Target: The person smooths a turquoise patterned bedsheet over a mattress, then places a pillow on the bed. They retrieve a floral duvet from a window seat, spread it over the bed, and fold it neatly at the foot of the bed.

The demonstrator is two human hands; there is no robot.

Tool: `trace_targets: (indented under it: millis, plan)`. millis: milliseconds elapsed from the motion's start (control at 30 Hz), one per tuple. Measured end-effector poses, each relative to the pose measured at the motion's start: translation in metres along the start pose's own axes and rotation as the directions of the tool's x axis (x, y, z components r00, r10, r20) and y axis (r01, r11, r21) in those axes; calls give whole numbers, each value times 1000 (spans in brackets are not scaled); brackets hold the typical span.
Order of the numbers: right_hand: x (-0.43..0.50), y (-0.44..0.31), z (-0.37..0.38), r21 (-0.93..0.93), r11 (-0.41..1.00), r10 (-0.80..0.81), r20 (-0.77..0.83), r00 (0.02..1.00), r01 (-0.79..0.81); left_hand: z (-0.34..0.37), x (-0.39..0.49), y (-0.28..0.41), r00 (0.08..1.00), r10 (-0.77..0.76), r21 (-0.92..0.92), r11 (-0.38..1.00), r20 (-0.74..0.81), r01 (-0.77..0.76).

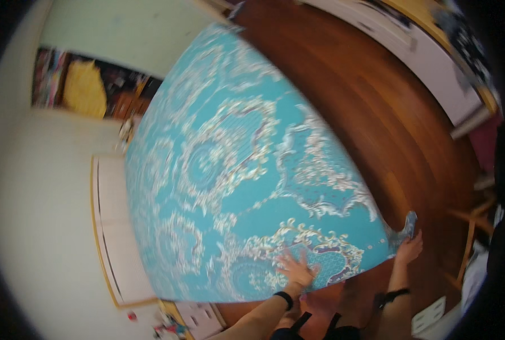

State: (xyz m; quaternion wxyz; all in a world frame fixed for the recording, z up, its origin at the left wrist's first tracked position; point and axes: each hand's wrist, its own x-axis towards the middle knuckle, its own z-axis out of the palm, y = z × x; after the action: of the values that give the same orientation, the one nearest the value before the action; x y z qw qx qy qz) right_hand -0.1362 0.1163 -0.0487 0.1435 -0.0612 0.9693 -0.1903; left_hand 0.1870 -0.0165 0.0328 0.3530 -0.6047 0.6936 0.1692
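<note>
A bed mattress covered in turquoise fabric with a cream floral scroll pattern (pixel 244 170) fills the middle of the head view. My left hand (pixel 297 267) rests on or just over its near edge, fingers spread and a dark band at the wrist; nothing is held in it. To the right, my right hand (pixel 409 248) is closed around a patterned grey-blue piece of fabric (pixel 410 223) at the near right corner of the mattress. That fabric joins the mattress corner low down.
Reddish-brown wooden floor (pixel 354 89) runs along the right side. White drawers with a wooden top (pixel 431 63) stand beyond it. At the left are a pale headboard (pixel 116 229) and a wall niche holding yellow cloth (pixel 84 89). Wooden chair parts (pixel 469 246) stand at the lower right.
</note>
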Motion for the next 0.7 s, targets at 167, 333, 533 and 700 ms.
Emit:
trace_targets:
  millis: [167,333,533,700]
  plan:
    - [-147,-159,11,212,215,-951,270,154,954,25,-74,27,679,700,-172,714,223,-679]
    - [-127,-133,-12,-138,556,-718,417,557,820,16,-52,-123,867,307,-207,889,-392,-409]
    - [-128,-29,-78,-740,621,-15,318,948,258,110,-117,-260,951,305,-288,906,-59,-309]
    - [-301,-51,-22,-268,309,-838,377,394,913,166,-128,-347,670,406,-355,617,-621,-703]
